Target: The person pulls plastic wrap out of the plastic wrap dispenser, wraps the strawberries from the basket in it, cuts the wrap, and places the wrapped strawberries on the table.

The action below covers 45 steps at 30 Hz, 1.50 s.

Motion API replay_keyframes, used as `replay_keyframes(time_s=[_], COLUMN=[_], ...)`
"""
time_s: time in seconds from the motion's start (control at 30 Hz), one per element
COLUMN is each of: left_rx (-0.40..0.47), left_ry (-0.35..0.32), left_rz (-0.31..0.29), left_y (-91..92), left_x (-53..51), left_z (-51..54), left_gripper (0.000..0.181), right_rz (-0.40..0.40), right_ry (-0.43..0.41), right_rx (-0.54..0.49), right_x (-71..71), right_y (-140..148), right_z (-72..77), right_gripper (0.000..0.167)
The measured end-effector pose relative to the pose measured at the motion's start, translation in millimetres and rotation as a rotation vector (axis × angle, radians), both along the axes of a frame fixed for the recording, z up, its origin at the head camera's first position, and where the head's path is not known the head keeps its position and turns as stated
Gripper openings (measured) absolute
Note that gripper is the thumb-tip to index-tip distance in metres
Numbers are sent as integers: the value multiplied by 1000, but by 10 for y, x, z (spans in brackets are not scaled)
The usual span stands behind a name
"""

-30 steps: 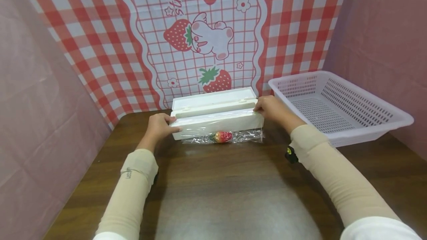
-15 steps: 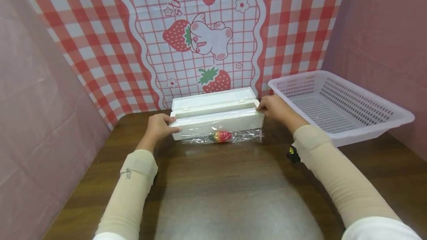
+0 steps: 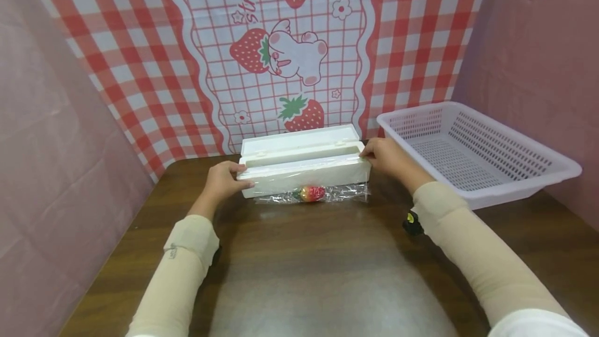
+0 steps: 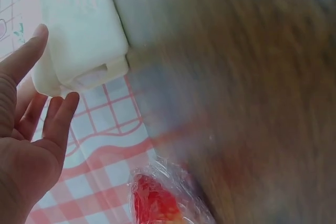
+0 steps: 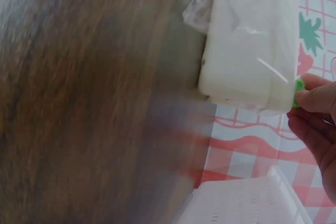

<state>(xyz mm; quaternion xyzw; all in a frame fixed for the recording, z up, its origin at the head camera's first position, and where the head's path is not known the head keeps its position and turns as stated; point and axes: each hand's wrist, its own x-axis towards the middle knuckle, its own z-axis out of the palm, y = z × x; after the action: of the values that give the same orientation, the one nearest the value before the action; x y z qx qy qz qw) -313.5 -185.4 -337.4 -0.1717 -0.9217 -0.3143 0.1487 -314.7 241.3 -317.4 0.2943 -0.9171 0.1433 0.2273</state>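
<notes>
A long white cling film box (image 3: 306,175) lies on the brown table (image 3: 327,274), its lid (image 3: 299,139) tipped back. Clear film (image 3: 348,191) hangs over its front, down to a red and yellow strawberry (image 3: 312,193), apparently wrapped in film. My left hand (image 3: 223,182) holds the box's left end, thumb and fingers around it. At the right end, my right hand (image 3: 386,159) pinches a small green piece (image 5: 300,84), likely a slide cutter, at the box's upper edge. Fingers hide most of that piece.
Right of the box stands a white perforated basket (image 3: 515,186), close to my right forearm. Behind the table hangs a red checked strawberry cloth (image 3: 412,30). Pink cloth (image 3: 56,144) closes off the left side, and more hangs on the right.
My right hand has shifted slightly right, to the end of the box. The left hand keeps its hold, and box and strawberry stay in place.
</notes>
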Motion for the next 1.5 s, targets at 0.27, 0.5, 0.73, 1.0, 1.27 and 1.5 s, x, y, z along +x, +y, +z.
replay_keyframes(time_s=[0.27,0.5,0.73,1.0,1.27,1.5], left_rx=[164,267,265,270,292,270], left_ry=[-162,-279,-316,-285,-283,-334], left_rz=[-19,-40,-30,-16,-29,-95], left_y=[-60,-151,-195,-138,-98,-198], left_x=[24,7,-6,-58,-33,29], left_z=[-10,0,22,5,-3,61], left_gripper=[51,50,49,42,25,30], right_rz=[-15,-52,-17,297,299,302], right_ry=[-51,-49,6,-41,-61,-34], right_rx=[-156,-158,-127,11,307,275], right_x=[112,195,260,490,535,470], right_y=[-3,-29,-60,-665,-1188,-1233], right_z=[-35,-58,-124,-189,-272,-280], right_gripper=[18,15,12,17,22,12])
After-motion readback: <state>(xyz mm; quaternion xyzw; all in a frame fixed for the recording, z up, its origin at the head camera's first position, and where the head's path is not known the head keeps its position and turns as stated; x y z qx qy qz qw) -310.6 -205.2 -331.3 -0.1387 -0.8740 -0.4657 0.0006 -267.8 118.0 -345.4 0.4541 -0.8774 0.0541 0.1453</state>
